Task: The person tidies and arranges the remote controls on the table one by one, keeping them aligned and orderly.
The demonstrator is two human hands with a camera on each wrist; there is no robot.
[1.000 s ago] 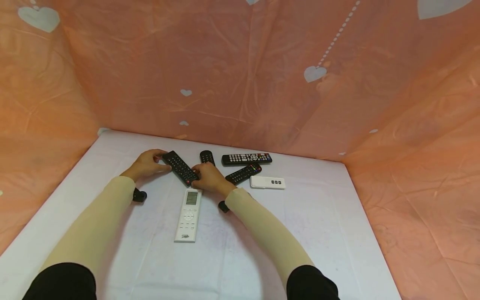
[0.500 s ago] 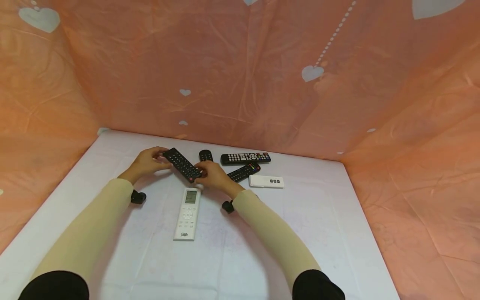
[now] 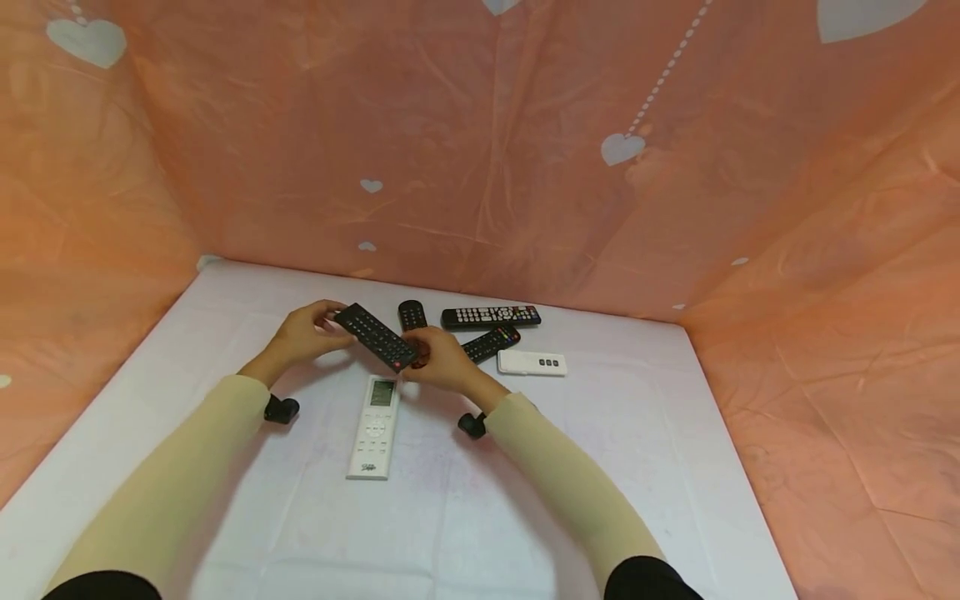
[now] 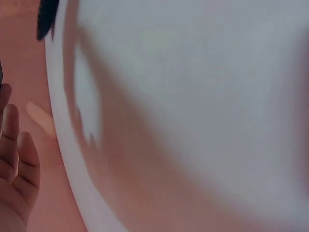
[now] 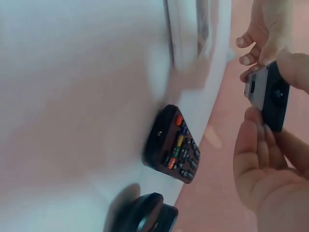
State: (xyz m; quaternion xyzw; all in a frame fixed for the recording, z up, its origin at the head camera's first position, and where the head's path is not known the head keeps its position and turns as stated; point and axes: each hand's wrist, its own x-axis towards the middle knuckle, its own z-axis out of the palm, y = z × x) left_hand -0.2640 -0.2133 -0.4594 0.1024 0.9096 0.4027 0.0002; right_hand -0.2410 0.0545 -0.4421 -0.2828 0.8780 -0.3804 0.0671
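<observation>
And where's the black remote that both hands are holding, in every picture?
Head: the black remote slants between the left hand and right hand, left of centre.
Left wrist: can't tell; too little shows at the left edge.
Right wrist: near the right edge, seen end-on.
Landmark in all three: the left hand.

bare left hand (image 4: 19,179), cropped, fingers slightly bent, before salmon-pink wall (image 4: 29,63) | narrow blue-black object (image 4: 47,19), cut off, right of hand, at smooth white table's (image 4: 207,72) far edge | blurred brownish shadow (image 4: 145,159) across table
</observation>
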